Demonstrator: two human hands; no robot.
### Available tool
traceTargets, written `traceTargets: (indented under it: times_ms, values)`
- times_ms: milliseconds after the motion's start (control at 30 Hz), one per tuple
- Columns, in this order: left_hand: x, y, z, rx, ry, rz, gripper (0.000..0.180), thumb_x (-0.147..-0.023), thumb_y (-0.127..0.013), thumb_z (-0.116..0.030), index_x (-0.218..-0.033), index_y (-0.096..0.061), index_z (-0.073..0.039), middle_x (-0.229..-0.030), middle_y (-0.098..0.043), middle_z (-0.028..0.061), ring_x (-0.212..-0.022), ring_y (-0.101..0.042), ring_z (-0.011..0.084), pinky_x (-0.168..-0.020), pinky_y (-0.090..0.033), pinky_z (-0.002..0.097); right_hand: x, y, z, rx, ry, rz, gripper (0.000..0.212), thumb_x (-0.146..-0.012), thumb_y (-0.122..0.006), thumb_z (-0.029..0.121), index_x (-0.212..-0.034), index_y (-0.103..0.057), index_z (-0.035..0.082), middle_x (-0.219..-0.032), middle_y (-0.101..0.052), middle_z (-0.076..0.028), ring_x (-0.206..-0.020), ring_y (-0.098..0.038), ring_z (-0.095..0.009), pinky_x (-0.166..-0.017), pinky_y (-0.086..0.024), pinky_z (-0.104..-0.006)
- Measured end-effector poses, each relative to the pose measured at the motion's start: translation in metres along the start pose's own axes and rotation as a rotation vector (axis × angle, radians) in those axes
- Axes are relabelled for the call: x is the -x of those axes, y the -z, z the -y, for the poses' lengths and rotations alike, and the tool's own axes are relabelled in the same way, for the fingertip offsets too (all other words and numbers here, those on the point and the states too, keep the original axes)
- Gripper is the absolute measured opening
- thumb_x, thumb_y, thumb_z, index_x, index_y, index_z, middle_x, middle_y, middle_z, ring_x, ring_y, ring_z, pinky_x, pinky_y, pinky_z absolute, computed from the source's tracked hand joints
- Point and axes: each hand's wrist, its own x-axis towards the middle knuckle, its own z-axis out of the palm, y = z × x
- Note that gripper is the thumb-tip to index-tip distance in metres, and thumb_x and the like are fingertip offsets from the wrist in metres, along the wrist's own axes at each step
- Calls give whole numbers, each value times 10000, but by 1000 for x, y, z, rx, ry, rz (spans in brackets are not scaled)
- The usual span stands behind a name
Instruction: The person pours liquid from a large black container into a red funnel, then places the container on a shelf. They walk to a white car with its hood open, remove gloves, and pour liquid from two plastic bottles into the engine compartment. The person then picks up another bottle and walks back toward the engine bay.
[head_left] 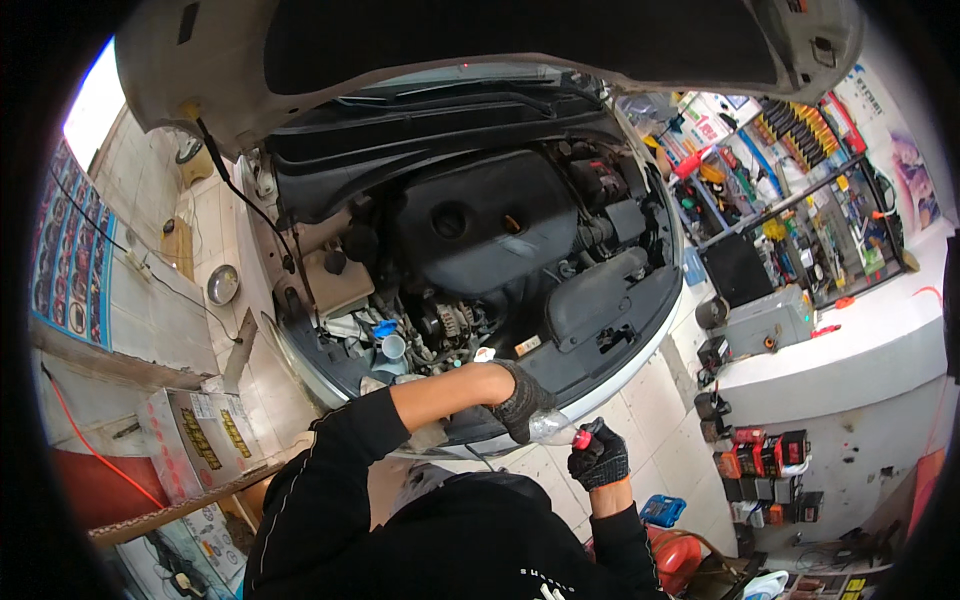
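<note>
Both my hands wear dark knit gloves and meet over the front edge of an open engine bay. My left hand is closed round a clear plastic bottle that lies tilted, its neck toward the right. At that neck, my right hand has its fingers closed on the red cap. The bottle's far end is hidden by my left glove. Beyond my left forearm are a pale funnel-shaped opening and a blue cap beside it.
The car's raised hood hangs above the black engine cover. A whitish fluid tank sits at the engine bay's left. Crowded tool shelves stand at right. A blue case and a red rounded tank are beside my right arm.
</note>
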Motion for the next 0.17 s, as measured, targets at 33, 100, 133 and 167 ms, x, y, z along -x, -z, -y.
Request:
traceTargets:
  times_ms: [33,100,133,167]
  values:
    - [-1,2,4,-15,-21,-19,716,-709,-758,-404,-1326,-553,-102,-1169,-678,173,-1082,-647,361,-937,-497,455,-6,11,3,-196,-73,87,355,-955,-504,301,-643,-506,132,-544,-490,-16,-511,-527,-218,-545,-462,-391]
    - [0,3,12,-188,-64,31,718,-709,-768,-394,-1334,-552,-117,-1188,-670,178,-1097,-644,354,-944,-499,449,-20,33,16,-581,-230,267,527,-978,-487,418,-511,-433,179,-469,-413,9,-435,-463,-195,-477,-426,-414]
    - [1,-2,16,-276,-104,67,719,-708,-774,-389,-1339,-552,-124,-1198,-666,181,-1104,-642,351,-948,-499,445,-25,48,26,-723,-317,315,614,-989,-479,477,-446,-396,203,-431,-374,21,-398,-431,-184,-443,-409,-425]
    - [9,-10,23,-103,-137,0,733,-741,-759,-360,-1397,-518,-135,-1303,-601,209,-1203,-597,314,-1006,-476,412,-35,65,40,-716,-231,372,669,-1013,-333,591,-505,-436,167,-444,-442,-24,-446,-485,-232,-479,-401,-441]
